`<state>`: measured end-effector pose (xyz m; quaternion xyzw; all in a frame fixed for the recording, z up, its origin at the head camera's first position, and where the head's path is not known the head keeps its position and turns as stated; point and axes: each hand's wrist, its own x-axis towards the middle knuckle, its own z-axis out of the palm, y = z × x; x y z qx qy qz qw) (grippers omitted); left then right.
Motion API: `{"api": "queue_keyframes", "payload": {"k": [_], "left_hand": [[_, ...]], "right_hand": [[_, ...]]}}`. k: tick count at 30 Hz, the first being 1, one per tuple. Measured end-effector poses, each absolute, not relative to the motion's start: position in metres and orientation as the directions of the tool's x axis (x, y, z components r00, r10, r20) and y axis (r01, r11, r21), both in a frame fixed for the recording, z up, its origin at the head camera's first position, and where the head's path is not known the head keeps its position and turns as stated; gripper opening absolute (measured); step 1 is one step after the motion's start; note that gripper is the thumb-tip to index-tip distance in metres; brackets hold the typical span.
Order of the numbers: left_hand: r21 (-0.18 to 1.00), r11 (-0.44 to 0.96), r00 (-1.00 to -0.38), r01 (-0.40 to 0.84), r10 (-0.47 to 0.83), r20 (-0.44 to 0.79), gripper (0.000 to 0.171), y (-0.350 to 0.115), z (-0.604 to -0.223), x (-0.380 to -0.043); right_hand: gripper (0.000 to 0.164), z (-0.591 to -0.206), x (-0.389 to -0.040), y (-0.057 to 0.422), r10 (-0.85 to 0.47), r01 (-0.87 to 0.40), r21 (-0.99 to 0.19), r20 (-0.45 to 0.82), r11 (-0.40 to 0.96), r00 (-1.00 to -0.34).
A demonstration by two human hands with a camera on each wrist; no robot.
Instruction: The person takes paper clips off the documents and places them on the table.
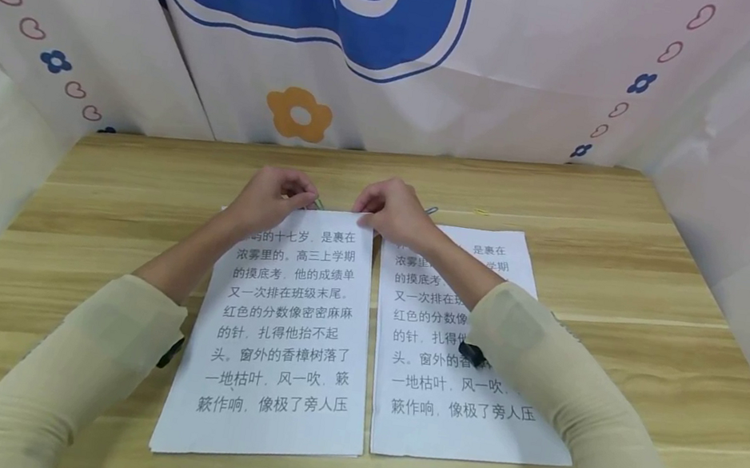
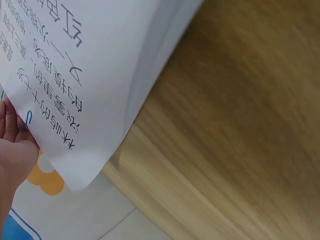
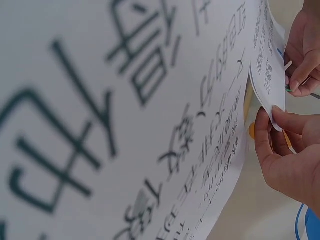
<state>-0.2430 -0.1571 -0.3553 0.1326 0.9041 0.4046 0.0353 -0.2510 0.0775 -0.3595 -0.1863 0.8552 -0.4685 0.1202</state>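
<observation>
Two stacks of printed paper lie side by side on the table. At the top edge of the left paper stack [image 1: 289, 318], my left hand [image 1: 279, 194] pinches a green paper clip [image 3: 288, 89]. My right hand [image 3: 295, 155] grips the top right corner of that same stack between thumb and fingers, lifting its edge a little. A blue paper clip [image 2: 28, 118] sits on the left stack's top edge, beside my left fingers. The right paper stack [image 1: 454, 432] lies flat, partly covered by my right forearm. Another paper clip [image 1: 431, 210] shows at its top edge.
A small yellow item [image 1: 482, 212] lies on the wooden table [image 1: 650, 340] behind the right stack. A printed white cloth [image 1: 509, 116] hangs along the table's back edge, with more cloth at both sides.
</observation>
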Motion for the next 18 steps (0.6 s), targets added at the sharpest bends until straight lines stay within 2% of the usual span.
{"api": "queue_keyframes", "payload": {"k": [18], "left_hand": [[0.741,0.627,-0.961,0.241,0.263,0.09,0.011,-0.1529,-0.3623,-0.2489]], "right_hand": [[0.012,-0.3621,-0.2526,0.0783,-0.437,-0.206,-0.839,-0.042,0.504,-0.899]]}}
